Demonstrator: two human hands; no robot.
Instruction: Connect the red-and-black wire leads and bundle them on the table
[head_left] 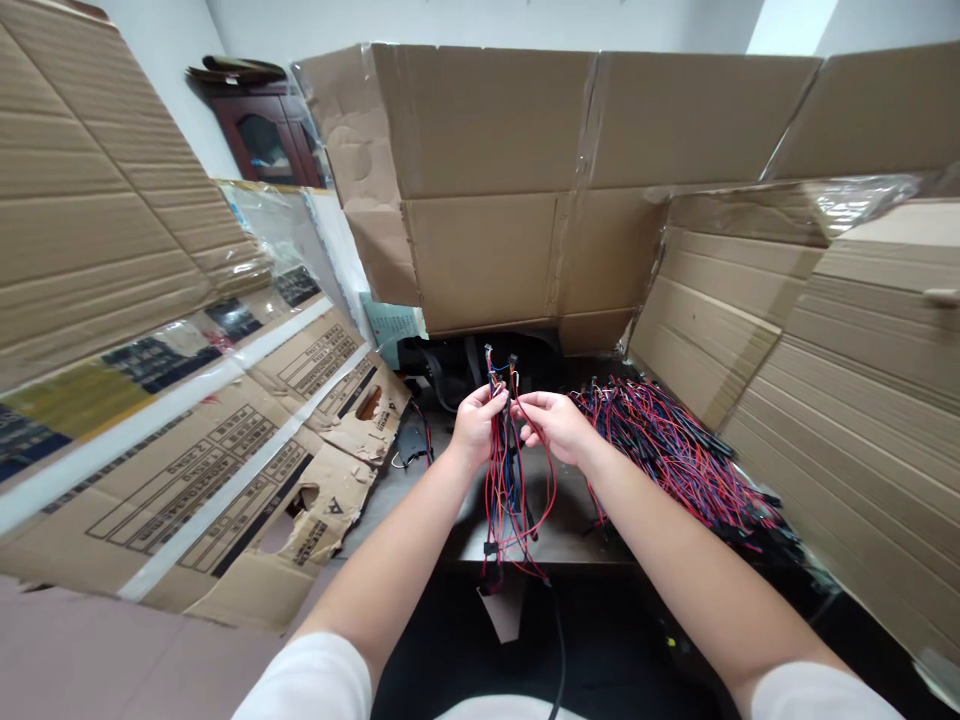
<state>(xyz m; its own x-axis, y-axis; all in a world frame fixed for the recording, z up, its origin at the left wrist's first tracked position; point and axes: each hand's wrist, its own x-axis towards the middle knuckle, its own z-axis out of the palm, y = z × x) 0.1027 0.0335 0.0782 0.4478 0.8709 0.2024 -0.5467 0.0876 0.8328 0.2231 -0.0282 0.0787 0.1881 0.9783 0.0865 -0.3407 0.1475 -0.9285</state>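
Note:
My left hand is closed around the upper part of a bundle of red, black and blue wires. Small dark connectors stick up above the fingers, and the wires hang down past the table's front edge. Just to the right, my right hand pinches a red wire of the same bundle, which bows out in a loop below it. A black connector hangs near the lower end of the wires.
A large pile of red and black wires lies on the dark table at the right. Cardboard panels stand behind and on both sides. A black bag sits at the back.

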